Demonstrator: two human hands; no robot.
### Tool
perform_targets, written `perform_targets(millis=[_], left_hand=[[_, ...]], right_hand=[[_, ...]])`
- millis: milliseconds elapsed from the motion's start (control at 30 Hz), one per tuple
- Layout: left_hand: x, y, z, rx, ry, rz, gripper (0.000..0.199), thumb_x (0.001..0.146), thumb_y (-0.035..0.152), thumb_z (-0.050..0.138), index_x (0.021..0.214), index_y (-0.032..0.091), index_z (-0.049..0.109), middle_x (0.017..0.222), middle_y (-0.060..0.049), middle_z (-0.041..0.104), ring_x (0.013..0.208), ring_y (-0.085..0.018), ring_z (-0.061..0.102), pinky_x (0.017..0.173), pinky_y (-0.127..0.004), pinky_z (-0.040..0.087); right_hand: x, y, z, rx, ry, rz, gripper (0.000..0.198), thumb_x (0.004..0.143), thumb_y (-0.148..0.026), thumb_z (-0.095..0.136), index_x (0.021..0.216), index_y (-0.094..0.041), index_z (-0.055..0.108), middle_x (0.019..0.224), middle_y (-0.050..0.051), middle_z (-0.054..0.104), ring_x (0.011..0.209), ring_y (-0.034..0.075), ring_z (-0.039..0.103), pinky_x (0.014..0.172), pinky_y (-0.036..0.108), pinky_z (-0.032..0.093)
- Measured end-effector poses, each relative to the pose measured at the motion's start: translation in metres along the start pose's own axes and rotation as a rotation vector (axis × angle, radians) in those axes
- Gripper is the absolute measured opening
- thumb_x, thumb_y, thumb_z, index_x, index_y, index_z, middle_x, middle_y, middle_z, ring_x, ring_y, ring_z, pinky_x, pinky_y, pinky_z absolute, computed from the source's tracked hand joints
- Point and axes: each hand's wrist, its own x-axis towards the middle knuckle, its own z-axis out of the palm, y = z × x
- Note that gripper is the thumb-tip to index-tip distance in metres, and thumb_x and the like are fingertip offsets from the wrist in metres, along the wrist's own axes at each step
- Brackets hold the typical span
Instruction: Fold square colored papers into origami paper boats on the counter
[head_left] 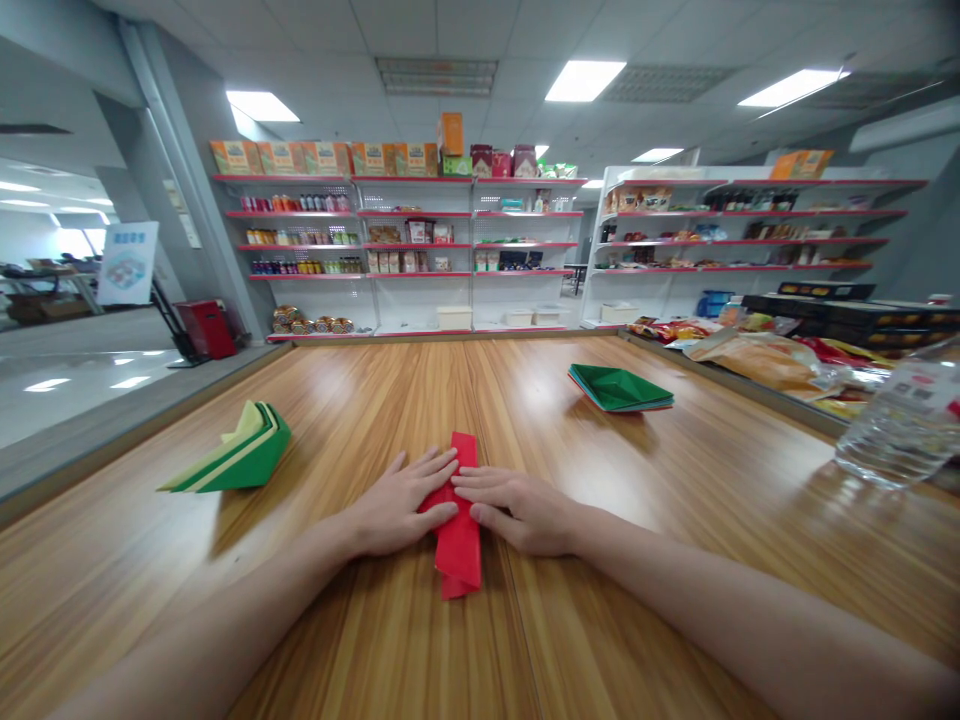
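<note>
A piece of red paper (459, 550), folded into a narrow strip, lies lengthwise on the wooden table (360, 640) in front of me. My left hand (401, 505) rests on its left side, fingers stretched out and thumb pressing near the middle. From the right, my right hand (525, 508) lays its extended fingertips and thumb on the same strip. Neither hand is closed round the paper. At the strip's near end a loose layer sticks out. The fingers hide part of the paper's middle.
Folded green and yellow paper pieces (251, 455) stand nested at left. A stack of folded paper (621, 388), green on top, sits at back right. A clear plastic bottle (896, 430) and packaged snacks (765, 360) are at right. Stocked shelves (412, 245) stand beyond.
</note>
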Motion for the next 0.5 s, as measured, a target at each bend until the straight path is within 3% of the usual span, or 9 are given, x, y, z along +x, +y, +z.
perform_targets(millis=[100, 233, 367, 500], left_hand=[[-0.001, 0.001, -0.004, -0.005, -0.044, 0.038, 0.069, 0.088, 0.057, 0.043, 0.146, 0.031, 0.016, 0.154, -0.005, 0.018, 0.141, -0.032, 0.012, 0.109, -0.062, 0.007], [-0.004, 0.001, -0.010, -0.035, -0.098, 0.119, 0.071, 0.086, 0.058, 0.049, 0.145, 0.036, 0.017, 0.154, -0.003, 0.016, 0.141, -0.034, 0.010, 0.108, -0.065, 0.004], [-0.004, 0.002, -0.011, -0.024, -0.093, 0.114, 0.071, 0.086, 0.059, 0.047, 0.145, 0.036, 0.016, 0.154, -0.004, 0.017, 0.141, -0.034, 0.011, 0.107, -0.066, 0.004], [-0.002, -0.002, -0.010, -0.002, -0.066, 0.094, 0.070, 0.087, 0.059, 0.045, 0.146, 0.035, 0.016, 0.154, -0.004, 0.019, 0.141, -0.033, 0.014, 0.108, -0.064, 0.006]], right_hand=[[0.000, 0.010, 0.002, -0.047, 0.064, 0.130, 0.037, 0.094, -0.020, 0.039, 0.127, -0.014, 0.055, 0.134, 0.011, 0.052, 0.128, 0.019, 0.044, 0.110, 0.041, 0.034], [0.000, 0.024, 0.004, -0.157, 0.073, 0.236, 0.040, 0.095, -0.022, 0.035, 0.132, -0.013, 0.049, 0.139, 0.012, 0.047, 0.133, 0.023, 0.037, 0.110, 0.047, 0.031], [-0.002, 0.027, 0.006, -0.214, 0.067, 0.255, 0.041, 0.096, -0.024, 0.034, 0.133, -0.014, 0.048, 0.140, 0.011, 0.046, 0.135, 0.024, 0.033, 0.112, 0.046, 0.029], [-0.002, 0.012, 0.005, -0.195, 0.030, 0.209, 0.041, 0.095, -0.025, 0.038, 0.133, -0.012, 0.048, 0.139, 0.014, 0.046, 0.135, 0.026, 0.033, 0.111, 0.047, 0.029]])
